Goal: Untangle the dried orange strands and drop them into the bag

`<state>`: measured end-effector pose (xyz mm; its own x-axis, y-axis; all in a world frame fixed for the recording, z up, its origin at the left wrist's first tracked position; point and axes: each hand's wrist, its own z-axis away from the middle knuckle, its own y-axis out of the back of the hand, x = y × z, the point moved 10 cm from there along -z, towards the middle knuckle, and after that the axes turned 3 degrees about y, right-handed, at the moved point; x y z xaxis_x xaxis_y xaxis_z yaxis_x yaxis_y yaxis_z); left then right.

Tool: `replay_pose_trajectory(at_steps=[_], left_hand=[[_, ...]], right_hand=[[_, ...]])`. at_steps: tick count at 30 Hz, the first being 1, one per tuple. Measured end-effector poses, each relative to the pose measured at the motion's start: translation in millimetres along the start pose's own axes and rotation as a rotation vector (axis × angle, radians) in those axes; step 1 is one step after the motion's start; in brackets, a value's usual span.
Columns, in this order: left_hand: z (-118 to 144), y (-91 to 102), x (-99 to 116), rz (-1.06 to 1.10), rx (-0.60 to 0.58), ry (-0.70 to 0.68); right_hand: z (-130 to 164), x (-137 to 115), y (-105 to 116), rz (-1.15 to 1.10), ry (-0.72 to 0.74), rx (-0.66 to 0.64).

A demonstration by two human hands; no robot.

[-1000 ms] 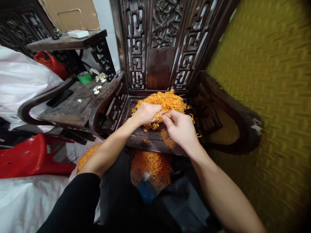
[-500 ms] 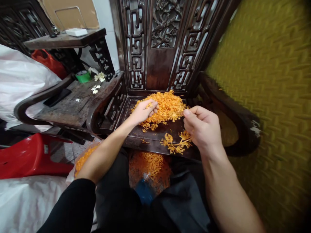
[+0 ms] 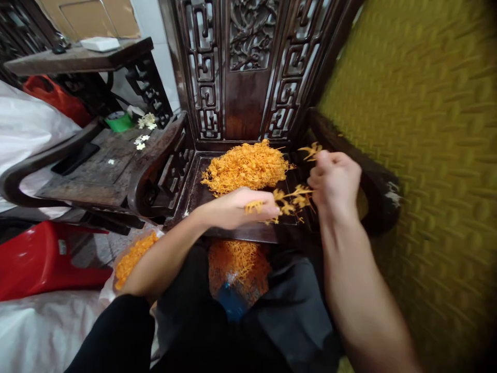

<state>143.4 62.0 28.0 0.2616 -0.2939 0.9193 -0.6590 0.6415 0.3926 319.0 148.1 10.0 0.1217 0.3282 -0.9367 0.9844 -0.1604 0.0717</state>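
The left hand [image 3: 240, 207] pinches orange strands [image 3: 289, 199] near the seat's front edge; the right hand [image 3: 336, 178] is closed on their other end. Pulled apart, bits could drop off the seat [image 3: 194, 191], away from the pile [image 3: 244, 166]

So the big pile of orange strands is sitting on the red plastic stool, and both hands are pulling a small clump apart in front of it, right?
Not quite. The head view shows the pile of orange strands on the dark carved wooden chair, not the red stool. The left hand and right hand do hold a small clump between them.
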Motion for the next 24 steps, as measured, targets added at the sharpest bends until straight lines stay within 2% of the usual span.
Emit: replay_pose_trajectory(at_steps=[1,3,7,10,12,14,18,21,24], left_hand=[[3.2,-2.2,-2.0,0.069,-0.023,0.017],[4.4,3.9,-12.9,0.161,0.023,0.054],[-5.1,37.9,-40.4,0.184,0.296,0.055],[-8.2,59.1,-60.5,0.334,0.494,0.089],[-7.7,63.9,-74.9,0.469,0.569,0.165],[-7.9,61.8,-85.5,0.594,0.583,0.237],[-15.1,51.5,-85.5,0.736,0.482,0.248],[-19.4,45.0,-84.1,0.835,0.425,0.261],[-19.2,44.4,-90.3,0.851,0.455,0.296]], right_hand=[[-5.5,9.8,12.8,-0.103,-0.055,0.065],[-8.8,22.9,19.9,-0.272,-0.153,0.091],[3.9,21.5,-10.0,-0.419,-0.262,-0.066],[11.0,12.2,-27.6,-0.45,-0.237,-0.112],[12.7,10.7,-37.2,-0.477,-0.223,-0.134],[13.7,15.7,-45.0,-0.535,-0.244,-0.116],[18.1,26.7,-63.1,-0.65,-0.301,-0.077],[21.0,22.3,-76.4,-0.661,-0.272,-0.131],[23.2,15.2,-83.4,-0.652,-0.235,-0.19]])
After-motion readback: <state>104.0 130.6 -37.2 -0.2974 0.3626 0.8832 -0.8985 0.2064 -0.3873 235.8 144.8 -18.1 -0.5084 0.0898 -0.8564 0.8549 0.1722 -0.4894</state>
